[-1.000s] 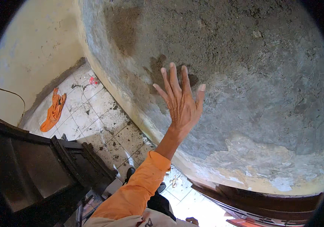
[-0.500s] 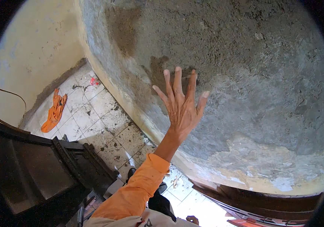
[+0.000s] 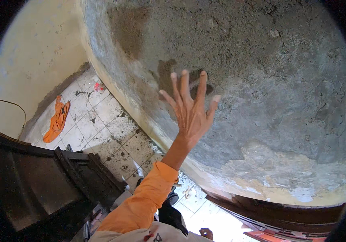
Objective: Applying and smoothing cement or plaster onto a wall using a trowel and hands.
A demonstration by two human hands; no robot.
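Note:
My left hand [image 3: 192, 109] reaches up to the rough grey plastered wall [image 3: 270, 92]. Its fingers are spread wide, the palm turned to the wall, and it holds nothing. Dark damp patches show around the fingertips and higher up to the left. Whether the palm presses on the plaster or hovers just off it, I cannot tell. Low at the bottom edge, my right hand [image 3: 206, 232] shows small and dark with curled fingers; what it holds, if anything, is too small to make out.
An orange cloth [image 3: 57, 119] lies on white floor tiles [image 3: 94, 105] strewn with dark crumbs. Dark wooden furniture [image 3: 39, 177] stands at the lower left. A cable [image 3: 9, 100] hangs along the cream wall [image 3: 39, 52]. A dark brown ledge [image 3: 278, 213] runs along the lower right.
My left hand has shifted slightly left in the picture, still spread. A dark damp patch by the fingers shows more fully. The view has moved only a little.

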